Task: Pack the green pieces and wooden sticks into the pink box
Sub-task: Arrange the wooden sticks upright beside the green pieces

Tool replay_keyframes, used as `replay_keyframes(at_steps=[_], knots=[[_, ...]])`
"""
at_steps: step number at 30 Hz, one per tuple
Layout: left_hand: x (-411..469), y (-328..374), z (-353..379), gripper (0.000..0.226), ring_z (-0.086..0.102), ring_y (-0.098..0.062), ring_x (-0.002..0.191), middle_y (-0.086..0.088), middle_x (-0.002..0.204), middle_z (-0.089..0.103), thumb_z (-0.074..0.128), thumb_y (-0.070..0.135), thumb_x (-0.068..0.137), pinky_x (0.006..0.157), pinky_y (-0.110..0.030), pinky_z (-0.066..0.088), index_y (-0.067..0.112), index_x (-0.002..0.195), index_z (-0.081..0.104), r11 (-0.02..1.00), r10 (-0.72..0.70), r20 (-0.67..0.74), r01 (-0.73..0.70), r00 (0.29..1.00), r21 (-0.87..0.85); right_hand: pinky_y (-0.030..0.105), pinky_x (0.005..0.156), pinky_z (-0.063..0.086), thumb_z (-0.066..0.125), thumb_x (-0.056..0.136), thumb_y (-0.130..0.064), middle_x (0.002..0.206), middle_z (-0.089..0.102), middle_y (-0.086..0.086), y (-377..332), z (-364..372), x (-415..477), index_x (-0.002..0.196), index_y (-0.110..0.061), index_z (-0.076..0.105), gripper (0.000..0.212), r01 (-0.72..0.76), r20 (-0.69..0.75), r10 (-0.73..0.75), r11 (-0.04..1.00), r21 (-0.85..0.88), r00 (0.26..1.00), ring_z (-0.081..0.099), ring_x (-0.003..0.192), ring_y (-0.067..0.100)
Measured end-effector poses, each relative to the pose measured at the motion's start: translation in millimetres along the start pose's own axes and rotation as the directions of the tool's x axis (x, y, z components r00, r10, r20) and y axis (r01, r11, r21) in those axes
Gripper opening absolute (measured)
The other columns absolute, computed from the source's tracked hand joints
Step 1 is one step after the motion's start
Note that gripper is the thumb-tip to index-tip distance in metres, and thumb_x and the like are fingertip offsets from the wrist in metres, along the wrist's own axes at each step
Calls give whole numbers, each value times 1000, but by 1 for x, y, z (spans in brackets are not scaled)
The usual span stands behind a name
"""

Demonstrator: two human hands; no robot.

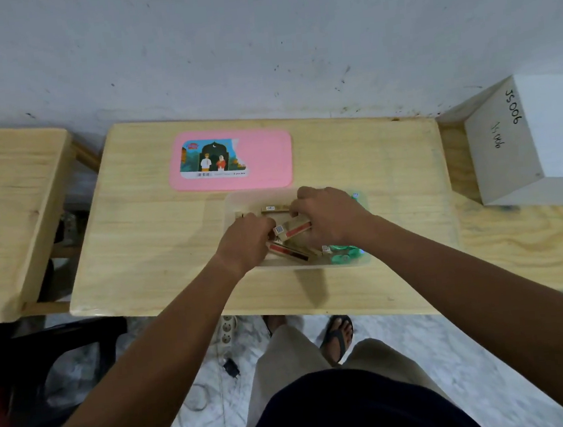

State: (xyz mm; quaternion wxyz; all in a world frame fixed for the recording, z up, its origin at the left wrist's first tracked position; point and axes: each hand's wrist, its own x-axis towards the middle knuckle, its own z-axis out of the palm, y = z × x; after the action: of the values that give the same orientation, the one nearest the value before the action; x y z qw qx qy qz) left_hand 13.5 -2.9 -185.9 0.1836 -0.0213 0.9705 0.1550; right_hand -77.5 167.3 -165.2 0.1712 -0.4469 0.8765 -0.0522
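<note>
Landmark: the clear box (231, 202), standing open on the middle wooden table (158, 232).

Far left of the box, apart from its table, stands a second wooden table (7, 205); a dark chair (47, 366) sits on the floor below it. Behind the box and a little to its left, the pink lid (267, 156) lies flat on the table with its picture label facing up, its near edge just beside the box's far rim.

The left hand (246, 239) reaches into the left half of the box. Its fingers are curled down among the wooden sticks (291, 253), with the tips hidden; a grip cannot be told. The sticks lie crossed in a loose heap in the middle of the box.

The right hand (328, 215) reaches into the right half, fingers curled and pressed together, pinching a red-labelled stick against the thumb. The green pieces (344, 253) lie in the box's near right corner, beside the right wrist.

Far right of the box, a white carton (504, 154) marked with handwriting stands on a separate wooden surface.
</note>
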Motion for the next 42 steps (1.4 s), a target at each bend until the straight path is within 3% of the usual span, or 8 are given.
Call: replay_keyframes(at_steps=[4,9,14,19,24,28,33,42], knots=[[0,-7,-5,45,62,-23,78,-4,85,68,70,5,71,68,-31,51,19,113,61,966,-81,-28,71,996,-248,32,66,45,69,71,-44,93,58,0,4,-5,-1,101,-20,64,39,-116,-26,123,974,193,992,57,79,23],[-10,-14,-24,40,55,-6,58,6,72,60,73,-8,68,67,-27,52,15,100,67,870,-76,-14,60,997,-489,36,71,52,72,71,-38,89,69,2,4,-1,0,104,-20,63,39,-254,9,264,917,308,965,62,82,25],[-17,-16,-42,26,62,-13,74,5,80,60,73,-5,78,65,-15,46,9,99,75,900,-54,34,63,998,-430,37,75,51,70,80,-40,95,65,8,-5,7,4,113,-17,60,41,-282,58,277,917,283,959,60,88,29],[-20,-22,-57,20,66,-21,82,-3,89,63,72,-5,79,74,-33,56,9,93,76,906,-55,0,50,998,-420,39,72,52,63,84,-29,99,65,13,-12,21,9,113,-17,56,32,-300,99,284,926,231,954,61,89,33],[-22,-30,-70,22,69,-18,78,0,81,68,70,-1,81,73,-29,55,10,98,77,929,-72,-38,54,997,-366,35,68,51,65,81,-29,96,66,12,-15,22,10,112,-16,57,34,-320,117,299,907,273,947,61,88,31],[-22,-43,-81,23,65,-9,71,5,75,65,74,2,79,69,-16,50,11,100,77,916,-154,-110,100,982,-389,34,69,49,65,83,-33,98,65,13,-18,26,11,118,-16,56,39,-326,121,304,903,281,945,61,91,32],[-19,-44,-74,21,61,-6,74,-1,88,74,75,8,76,77,-11,42,12,97,78,898,-292,-293,155,911,-412,34,67,48,66,82,-31,97,63,14,-20,29,12,114,-14,54,38,-372,147,343,878,302,928,60,88,32],[-22,-33,-51,23,68,-15,78,0,82,75,78,16,66,70,-21,47,18,89,80,873,-374,-223,260,900,-414,37,64,50,63,79,-18,94,60,13,-24,26,15,110,-13,51,33,-393,92,382,884,252,920,59,84,33]])
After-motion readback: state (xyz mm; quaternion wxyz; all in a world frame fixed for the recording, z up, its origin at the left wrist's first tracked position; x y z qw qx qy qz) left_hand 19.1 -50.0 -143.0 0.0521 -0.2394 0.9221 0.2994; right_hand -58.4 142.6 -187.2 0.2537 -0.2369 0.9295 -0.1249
